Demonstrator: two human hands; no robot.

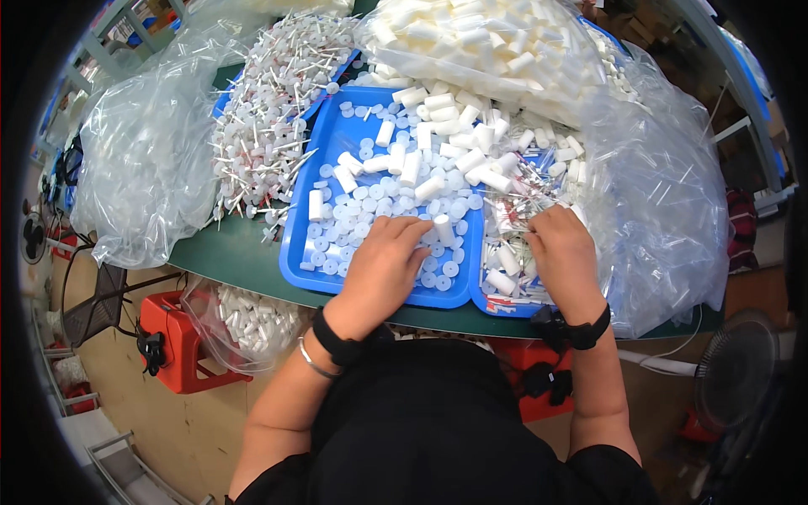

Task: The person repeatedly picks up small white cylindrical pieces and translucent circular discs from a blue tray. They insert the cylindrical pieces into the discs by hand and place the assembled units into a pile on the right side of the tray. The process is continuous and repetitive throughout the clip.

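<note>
White cylinder (443,230) is standing among translucent discs (377,192), near right in the left blue tray (299,220). Left hand (379,265) is curling fingers beside it; can't tell if pinching. Right hand (566,252) is bunching fingers over mixed parts (512,210), grip hidden. Trays are sitting on the green surface (227,252).

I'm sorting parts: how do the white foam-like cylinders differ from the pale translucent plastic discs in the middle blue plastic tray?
The white foam-like cylinders are elongated, while the pale translucent plastic discs are flat and round. The cylinders look opaque white; the discs have a bluish tint. Each cylinder is longer than a disc is wide. Both lie loose in the blue plastic tray.
</note>
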